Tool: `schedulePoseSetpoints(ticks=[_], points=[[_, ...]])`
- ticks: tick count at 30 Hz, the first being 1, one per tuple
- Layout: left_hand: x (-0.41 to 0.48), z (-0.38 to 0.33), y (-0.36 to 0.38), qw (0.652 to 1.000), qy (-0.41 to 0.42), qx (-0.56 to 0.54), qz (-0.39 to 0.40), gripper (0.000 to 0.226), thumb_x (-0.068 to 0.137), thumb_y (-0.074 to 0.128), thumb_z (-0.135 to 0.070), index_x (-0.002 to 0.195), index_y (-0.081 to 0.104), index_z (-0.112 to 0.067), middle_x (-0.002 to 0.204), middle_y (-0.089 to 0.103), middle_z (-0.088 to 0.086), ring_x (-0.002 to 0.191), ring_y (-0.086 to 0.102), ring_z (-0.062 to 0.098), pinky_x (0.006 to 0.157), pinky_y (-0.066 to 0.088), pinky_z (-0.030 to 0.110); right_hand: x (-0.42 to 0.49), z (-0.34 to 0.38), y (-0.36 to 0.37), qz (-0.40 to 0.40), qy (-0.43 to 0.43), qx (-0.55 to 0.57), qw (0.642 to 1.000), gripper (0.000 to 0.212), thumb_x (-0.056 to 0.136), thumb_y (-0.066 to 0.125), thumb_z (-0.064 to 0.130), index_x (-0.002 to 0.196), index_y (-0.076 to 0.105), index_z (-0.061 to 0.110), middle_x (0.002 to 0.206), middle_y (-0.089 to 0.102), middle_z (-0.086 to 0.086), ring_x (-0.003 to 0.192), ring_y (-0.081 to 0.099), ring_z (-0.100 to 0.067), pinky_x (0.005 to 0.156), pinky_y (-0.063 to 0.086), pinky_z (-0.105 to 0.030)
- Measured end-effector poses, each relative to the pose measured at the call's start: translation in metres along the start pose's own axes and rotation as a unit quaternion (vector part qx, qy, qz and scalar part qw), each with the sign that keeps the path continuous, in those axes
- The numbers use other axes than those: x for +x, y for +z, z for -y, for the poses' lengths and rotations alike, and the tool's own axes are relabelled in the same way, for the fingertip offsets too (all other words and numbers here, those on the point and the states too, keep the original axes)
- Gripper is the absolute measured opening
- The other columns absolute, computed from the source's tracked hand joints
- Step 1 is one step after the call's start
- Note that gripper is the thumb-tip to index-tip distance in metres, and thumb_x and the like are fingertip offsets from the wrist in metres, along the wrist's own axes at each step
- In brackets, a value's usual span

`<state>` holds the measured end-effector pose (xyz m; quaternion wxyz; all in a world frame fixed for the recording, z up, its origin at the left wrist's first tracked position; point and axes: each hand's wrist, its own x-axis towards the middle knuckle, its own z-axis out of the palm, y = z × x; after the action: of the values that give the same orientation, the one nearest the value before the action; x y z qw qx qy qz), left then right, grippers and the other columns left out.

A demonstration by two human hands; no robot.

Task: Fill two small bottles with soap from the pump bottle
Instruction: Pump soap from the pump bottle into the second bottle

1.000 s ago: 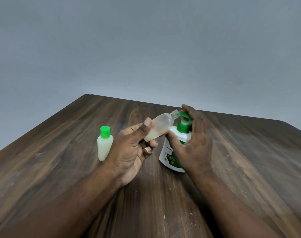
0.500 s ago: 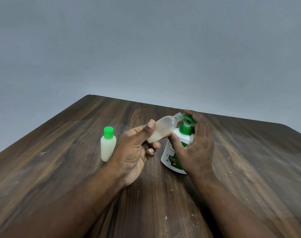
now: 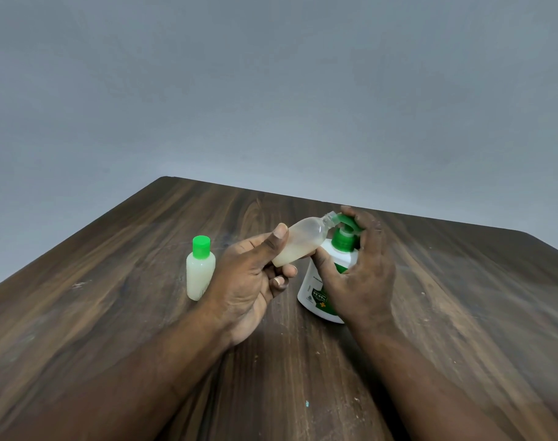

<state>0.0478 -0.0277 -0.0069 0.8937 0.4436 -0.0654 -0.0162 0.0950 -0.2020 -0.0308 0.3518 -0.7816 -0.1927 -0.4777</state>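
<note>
- Green-capped and pale with soap, the capped small bottle (image 3: 200,275) stands upright on the wooden table (image 3: 462,313), well to the left of the pump bottle (image 3: 314,292). By its look it is filled and closed, so I judge about half the task done.
- From the head view, the open small bottle (image 3: 303,241) is held off the table just left of the pump bottle. It is tilted, with its bare neck raised to the green pump head (image 3: 347,226).
- The left hand (image 3: 249,281) pinches this bottle near its base between thumb and curled fingers. Pale soap has pooled in the lower part and the upper part looks empty.
- The right hand (image 3: 363,275) wraps the pump bottle, with its fingers curved over the pump head and its thumb set against the white shoulder.
- The nozzle tip probably sits at the mouth of the neck, though the fingers hide whether it is inside or only touching.
- The step in hand is pumping soap into the second bottle. To do it well, hold the neck snug under the nozzle before each press.
- Press slowly and fully, so the soap goes in rather than running down the outside.
- The thumb can brace the pump bottle so it does not tip toward the left hand.
- A tilted neck may spill as the level climbs, so bring the open small bottle nearer upright.
</note>
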Motion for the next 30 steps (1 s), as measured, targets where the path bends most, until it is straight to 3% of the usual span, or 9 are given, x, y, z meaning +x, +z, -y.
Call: schedulePoseSetpoints(ticks=[6, 12, 17, 23, 30], points=[[-0.0001, 0.0002, -0.0002, 1.000, 0.002, 0.002, 0.001, 0.042, 0.091, 0.069, -0.034, 0.116, 0.069, -0.001, 0.128, 0.062, 0.036, 0.058, 0.055, 0.008, 0.050, 0.040, 0.016, 0.0011, 0.0005, -0.0005, -0.004, 0.003, 0.002, 1.000, 0.069, 0.080, 0.092, 0.031, 0.138, 0.056, 0.016, 0.128, 0.061, 0.007, 0.107, 0.062, -0.008, 0.091, 0.041, -0.005], [0.0003, -0.0004, -0.0004, 1.000, 0.002, 0.012, -0.005, 0.032, 0.088, 0.069, -0.033, 0.105, 0.072, -0.006, 0.093, 0.076, 0.013, 0.058, 0.053, 0.008, 0.048, 0.041, 0.015, 0.0008, 0.0010, -0.0006, -0.016, -0.004, 0.013, 1.000, 0.058, 0.084, 0.083, 0.036, 0.131, 0.058, 0.015, 0.122, 0.057, 0.012, 0.104, 0.056, -0.001, 0.090, 0.039, -0.004], [0.0007, -0.0004, 0.0002, 1.000, 0.003, 0.009, -0.004, 0.035, 0.089, 0.069, -0.034, 0.108, 0.072, -0.004, 0.095, 0.074, 0.012, 0.058, 0.055, 0.008, 0.048, 0.041, 0.016, 0.0000, -0.0007, -0.0005, -0.004, 0.005, -0.003, 1.000, 0.068, 0.081, 0.092, 0.028, 0.137, 0.055, 0.017, 0.127, 0.056, 0.014, 0.108, 0.058, -0.003, 0.092, 0.040, -0.003], [0.0023, -0.0007, -0.0018, 1.000, 0.000, -0.005, -0.008, 0.028, 0.090, 0.070, -0.032, 0.101, 0.075, -0.008, 0.108, 0.074, 0.024, 0.058, 0.055, 0.009, 0.049, 0.041, 0.016, 0.0020, 0.0023, -0.0026, 0.000, 0.003, 0.001, 1.000, 0.067, 0.083, 0.087, 0.038, 0.139, 0.056, 0.015, 0.129, 0.061, 0.008, 0.110, 0.055, 0.000, 0.094, 0.038, -0.003], [0.0039, 0.0018, -0.0046, 1.000, -0.002, -0.009, -0.012, 0.032, 0.091, 0.071, -0.032, 0.108, 0.072, -0.005, 0.099, 0.072, 0.015, 0.058, 0.054, 0.009, 0.048, 0.042, 0.017, 0.0026, 0.0014, -0.0017, -0.004, 0.005, 0.006, 1.000, 0.061, 0.084, 0.088, 0.035, 0.134, 0.059, 0.013, 0.125, 0.063, 0.006, 0.107, 0.058, -0.002, 0.092, 0.040, -0.005]])
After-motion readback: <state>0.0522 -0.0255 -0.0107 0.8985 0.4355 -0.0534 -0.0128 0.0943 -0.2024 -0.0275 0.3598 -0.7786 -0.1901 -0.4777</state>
